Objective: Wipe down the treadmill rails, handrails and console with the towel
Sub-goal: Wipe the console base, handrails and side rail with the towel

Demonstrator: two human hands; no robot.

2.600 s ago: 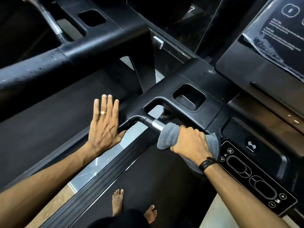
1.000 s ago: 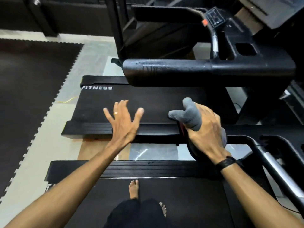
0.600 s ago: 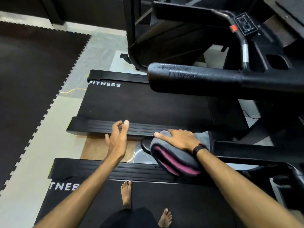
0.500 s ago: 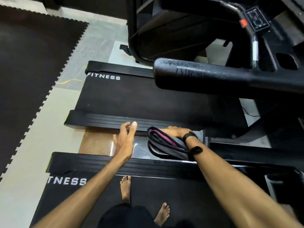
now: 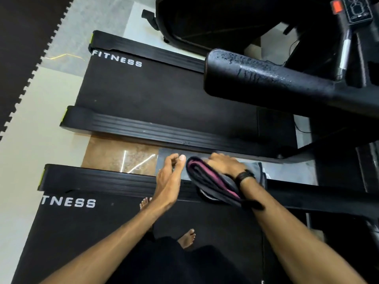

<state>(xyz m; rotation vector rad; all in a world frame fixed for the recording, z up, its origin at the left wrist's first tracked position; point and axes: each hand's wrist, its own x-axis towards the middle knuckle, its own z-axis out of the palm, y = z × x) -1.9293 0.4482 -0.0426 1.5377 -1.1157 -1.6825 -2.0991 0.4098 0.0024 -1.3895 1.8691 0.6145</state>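
My right hand (image 5: 223, 163) presses the folded towel (image 5: 213, 186) on the handrail end, grip closed around it. My left hand (image 5: 169, 179) floats just beside it, grip open and empty.

Bare arms and bare feet (image 5: 185, 238), with a black band (image 5: 244, 175) on the right wrist.

Dim, even indoor light – glare streaks on the floor tile (image 5: 131, 160), wide-angle bending at edges
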